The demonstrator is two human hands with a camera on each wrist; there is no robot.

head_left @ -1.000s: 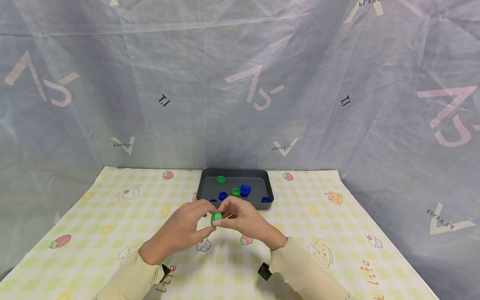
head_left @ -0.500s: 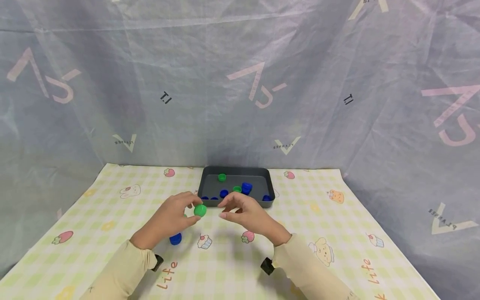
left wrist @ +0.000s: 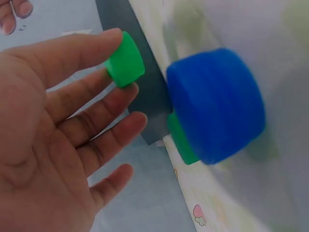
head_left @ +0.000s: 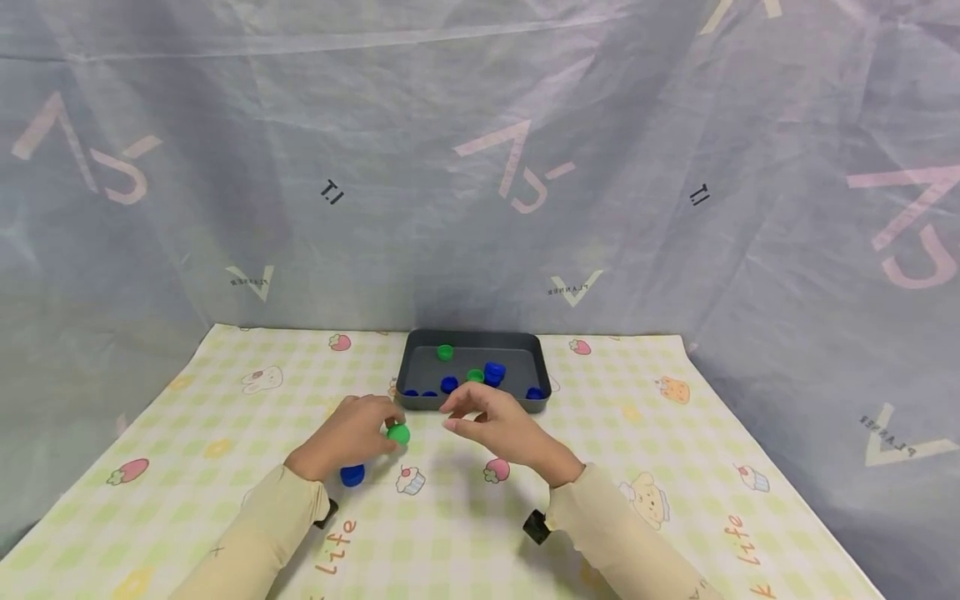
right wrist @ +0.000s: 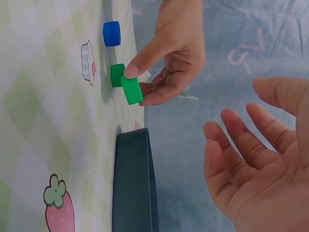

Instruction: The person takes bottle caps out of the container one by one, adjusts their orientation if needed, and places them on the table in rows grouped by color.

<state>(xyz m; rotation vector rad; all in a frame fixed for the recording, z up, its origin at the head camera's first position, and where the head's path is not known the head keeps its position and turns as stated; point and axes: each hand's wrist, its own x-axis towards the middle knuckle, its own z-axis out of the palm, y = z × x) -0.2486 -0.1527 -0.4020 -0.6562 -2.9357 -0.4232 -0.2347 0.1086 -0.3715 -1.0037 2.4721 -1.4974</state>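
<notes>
1. The person's left hand (head_left: 348, 433) pinches a bright green, smooth, short round plastic-looking cap (head_left: 399, 434) between thumb and fingertips; the remaining fingers spread loosely.
2. This green cap sits just above the cloth, on the left side of the right hand (head_left: 498, 423) and well apart from it.
3. The right hand is open and relaxed, its fingers gently bent and the thumb apart from them.
4. Near the left hand, a deep blue, squat round plastic-looking cap (head_left: 352, 475) rests on the cloth, with a second green cap (right wrist: 117, 75) close by.
5. Beyond both hands lies a dark grey rectangular tray (head_left: 420, 367) with rounded corners and low walls, holding scattered blue caps (head_left: 448, 385) and cup-shaped green caps (head_left: 445, 352).
6. The tablecloth (head_left: 480, 542) is pale with green checks and printed strawberries; behind it hangs creased grey sheeting (head_left: 420, 100) with printed lettering.
</notes>
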